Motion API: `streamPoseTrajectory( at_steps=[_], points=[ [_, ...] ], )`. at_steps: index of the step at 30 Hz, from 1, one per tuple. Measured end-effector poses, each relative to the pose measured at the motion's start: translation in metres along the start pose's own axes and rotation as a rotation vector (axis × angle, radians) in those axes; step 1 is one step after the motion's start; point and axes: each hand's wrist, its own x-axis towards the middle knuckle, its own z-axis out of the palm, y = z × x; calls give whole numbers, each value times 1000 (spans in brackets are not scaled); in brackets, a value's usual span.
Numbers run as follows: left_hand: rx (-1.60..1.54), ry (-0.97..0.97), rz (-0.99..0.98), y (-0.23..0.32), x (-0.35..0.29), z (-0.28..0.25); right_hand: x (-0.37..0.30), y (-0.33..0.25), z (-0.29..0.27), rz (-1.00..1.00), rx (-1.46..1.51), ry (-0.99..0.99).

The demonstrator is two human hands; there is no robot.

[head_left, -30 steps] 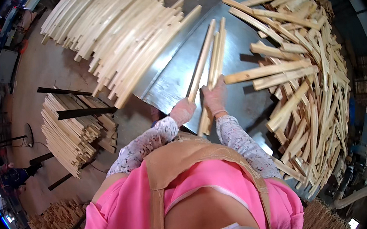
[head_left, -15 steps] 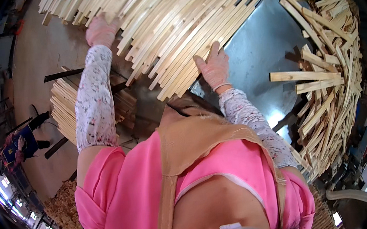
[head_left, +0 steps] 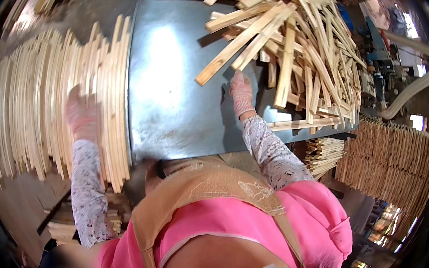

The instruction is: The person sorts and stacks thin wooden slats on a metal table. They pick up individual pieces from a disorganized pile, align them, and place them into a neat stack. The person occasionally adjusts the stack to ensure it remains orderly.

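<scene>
My left hand [head_left: 83, 116], in a pale pinkish glove, lies over a row of long pale wooden strips [head_left: 39, 105] set side by side at the left. Its fingers look spread on them, though slightly blurred. My right hand [head_left: 242, 93], gloved alike, is above the shiny metal tabletop [head_left: 171, 117]. Its fingertips meet the near end of one wooden strip [head_left: 262, 39] that juts from a loose heap [head_left: 320, 44]. Whether these fingers grip the strip cannot be made out.
The heap of crisscrossed strips fills the table's far right. Stacked wood [head_left: 389, 157] stands beyond the table's right corner, with a smaller pile [head_left: 325, 153] beside it. More strips [head_left: 62, 231] lie low at the left. A pale hose [head_left: 414, 89] runs at the far right.
My view has swung right, toward the metal table and heap. My right hand has left the row's edge and reached the heap's strips. My left hand has shifted along the row, staying over it.
</scene>
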Motion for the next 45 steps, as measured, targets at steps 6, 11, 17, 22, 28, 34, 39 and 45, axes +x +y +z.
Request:
streamPoseTrajectory(
  at_steps=[6,11,17,22,28,34,39,45],
  points=[
    [469,-169,707,270,-1,233,81,-46,0,33,536,-27],
    [476,-502,472,356,-6,307,41,-52,-4,123,346,-139],
    [96,-876,175,327,-87,304,19,47,-28,-210,17,-40],
    [-308,-909,55,193,-175,259,-15,17,-20,124,395,-263],
    [-32,-355,-193,93,-247,119,-105,15,-1,239,203,-427],
    [610,-429,-197,74,-242,17,-161,26,62,289,94,-532],
    [774,84,35,11,-258,20,-180,35,115,285,30,-563],
    [107,-442,-138,75,-231,17,-211,36,156,223,108,-594]
  ],
)
